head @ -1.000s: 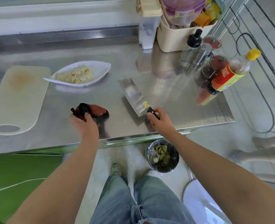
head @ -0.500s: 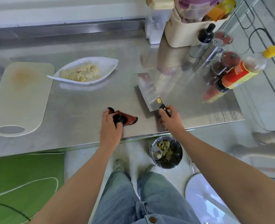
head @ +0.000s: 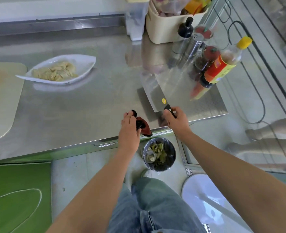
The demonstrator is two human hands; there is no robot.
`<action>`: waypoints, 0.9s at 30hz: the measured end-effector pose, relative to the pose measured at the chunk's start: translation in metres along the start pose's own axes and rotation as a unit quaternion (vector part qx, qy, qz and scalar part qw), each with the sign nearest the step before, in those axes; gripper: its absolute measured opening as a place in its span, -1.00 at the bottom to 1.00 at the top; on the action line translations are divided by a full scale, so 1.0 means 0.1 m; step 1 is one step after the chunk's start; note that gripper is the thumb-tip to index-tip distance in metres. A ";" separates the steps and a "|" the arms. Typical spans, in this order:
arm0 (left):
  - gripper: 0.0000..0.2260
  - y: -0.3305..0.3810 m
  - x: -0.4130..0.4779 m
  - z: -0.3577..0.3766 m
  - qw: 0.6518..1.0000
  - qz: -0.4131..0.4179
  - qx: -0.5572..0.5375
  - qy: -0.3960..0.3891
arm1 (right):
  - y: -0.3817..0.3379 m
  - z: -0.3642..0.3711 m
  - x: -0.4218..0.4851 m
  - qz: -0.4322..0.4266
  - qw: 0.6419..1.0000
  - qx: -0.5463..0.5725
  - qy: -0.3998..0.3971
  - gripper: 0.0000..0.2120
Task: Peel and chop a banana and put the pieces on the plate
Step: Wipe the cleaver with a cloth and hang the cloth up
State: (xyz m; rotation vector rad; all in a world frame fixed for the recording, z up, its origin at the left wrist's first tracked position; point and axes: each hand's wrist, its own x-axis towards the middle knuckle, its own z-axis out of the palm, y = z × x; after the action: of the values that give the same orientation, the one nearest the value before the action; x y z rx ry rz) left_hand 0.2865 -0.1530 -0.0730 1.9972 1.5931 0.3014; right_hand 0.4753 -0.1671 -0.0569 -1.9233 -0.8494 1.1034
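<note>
A white plate (head: 86,62) on the steel counter holds several pale banana pieces (head: 56,72). My left hand (head: 128,130) grips a dark red-brown banana peel (head: 143,126) at the counter's front edge, right above a small waste bin (head: 159,154). My right hand (head: 176,120) holds the black handle of a cleaver (head: 153,96), whose blade lies flat on the counter pointing away from me. A cream cutting board (head: 1,98) lies at the far left.
A sauce bottle with a yellow cap (head: 222,64), spice jars (head: 206,56) and a beige tub (head: 169,26) crowd the back right of the counter. The lined bin below holds greenish peelings. A white stool (head: 206,195) stands by my right leg.
My left hand has dragged the peel rightwards along the counter to its front edge, close to the cleaver and over the bin. My right hand has stayed on the cleaver handle.
</note>
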 end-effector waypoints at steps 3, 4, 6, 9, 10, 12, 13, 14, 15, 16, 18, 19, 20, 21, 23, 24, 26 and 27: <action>-0.60 0.24 0.00 0.12 1.000 0.014 -0.004 -0.019 | 0.06 -0.14 -0.04 0.007 1.000 0.022 0.015 -0.81; -0.58 0.32 0.01 0.16 0.999 0.023 -0.004 -0.031 | 0.08 -0.18 -0.06 0.008 0.999 0.029 0.018 -0.82; -0.52 0.44 0.01 0.21 0.998 0.040 -0.005 -0.056 | 0.12 -0.26 -0.09 0.009 0.999 0.036 0.023 -0.83; -0.45 0.56 -0.03 0.28 0.995 0.069 -0.011 -0.073 | 0.21 -0.39 -0.12 0.018 0.999 0.030 0.032 -0.80; -0.44 0.59 -0.04 0.31 0.993 0.088 -0.013 -0.079 | 0.23 -0.44 -0.12 0.025 0.999 0.025 0.036 -0.78; -0.45 0.63 -0.07 0.36 0.986 0.125 -0.028 -0.106 | 0.28 -0.52 -0.12 0.037 0.998 0.020 0.047 -0.77; -0.48 0.64 -0.09 0.38 0.982 0.137 -0.044 -0.122 | 0.29 -0.56 -0.11 0.039 0.998 0.022 0.054 -0.77; -0.53 0.64 -0.12 0.37 0.978 0.142 -0.067 -0.136 | 0.30 -0.59 -0.11 0.042 0.997 0.027 0.062 -0.77; -0.58 0.64 -0.15 0.34 0.976 0.145 -0.094 -0.136 | 0.30 -0.61 -0.11 0.046 0.996 0.035 0.070 -0.76; -0.62 0.63 -0.18 0.31 0.975 0.140 -0.121 -0.122 | 0.31 -0.63 -0.11 0.050 0.995 0.047 0.077 -0.76; -0.69 0.60 -0.18 0.18 0.980 0.096 -0.163 -0.062 | 0.30 -0.66 -0.11 0.052 0.993 0.067 0.082 -0.77; -0.71 0.58 -0.14 0.12 0.982 0.060 -0.178 -0.020 | 0.30 -0.67 -0.11 0.051 0.993 0.067 0.080 -0.78; -0.73 0.54 -0.07 0.06 0.983 0.022 -0.183 0.023 | 0.30 -0.68 -0.12 0.050 0.994 0.065 0.078 -0.80; -0.73 0.49 0.00 0.00 0.982 -0.011 -0.178 0.059 | 0.30 -0.69 -0.12 0.049 0.994 0.061 0.078 -0.80; -0.72 0.37 0.13 -0.05 0.984 -0.043 -0.150 0.082 | 0.30 -0.69 -0.12 0.048 0.994 0.056 0.080 -0.79; -0.71 0.35 0.14 -0.05 0.989 -0.035 -0.130 0.060 | 0.31 -0.69 -0.11 0.050 0.994 0.055 0.081 -0.78; -0.69 0.38 0.06 0.04 0.996 0.015 -0.089 -0.008 | 0.33 -0.68 -0.10 0.055 0.994 0.049 0.079 -0.76; -0.68 0.43 -0.02 0.10 0.996 0.046 -0.073 -0.038 | 0.34 -0.67 -0.09 0.058 0.994 0.046 0.077 -0.76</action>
State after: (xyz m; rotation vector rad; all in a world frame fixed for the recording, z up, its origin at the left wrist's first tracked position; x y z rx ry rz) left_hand 0.3267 -0.1634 -0.0569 1.9487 1.3949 0.3609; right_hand 0.5377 -0.2103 -0.0589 -1.9727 -0.5996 1.0272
